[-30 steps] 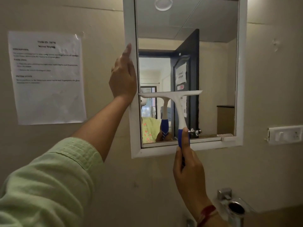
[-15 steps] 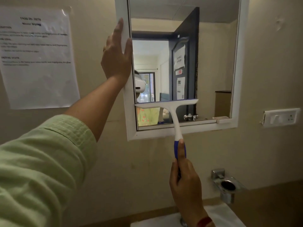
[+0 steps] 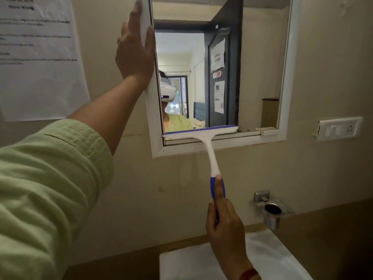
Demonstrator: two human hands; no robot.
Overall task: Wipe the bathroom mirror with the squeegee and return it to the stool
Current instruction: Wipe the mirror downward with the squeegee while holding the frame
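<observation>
While the printed sheet (image 3: 38,57) hangs taped to the wall at far left, the left hand (image 3: 135,49) lies flat with fingers spread against the left side of the mirror's white frame (image 3: 155,122), steadying it rather than gripping anything. To the right of that hand, the mirror (image 3: 258,67) shows a dark door and a hallway. The squeegee (image 3: 203,136) has its blade lying nearly level across the left half of the glass, right at the bottom edge, its left end close to the frame's lower left corner. Its white stem slants down and a little right to a blue grip, where the right hand (image 3: 226,225) is closed around it with the forefinger laid along the handle. So the blade sits above and slightly left of the right hand, long axis of the blade across, handle roughly upright. This downward pass looks about spent; the right half of the glass lies off to the blade's right, and the right hand would probably carry the tool there. Further right are a wall switch (image 3: 340,128) and a metal holder (image 3: 272,211), with a white basin (image 3: 268,257) below. The stool is not in view.
</observation>
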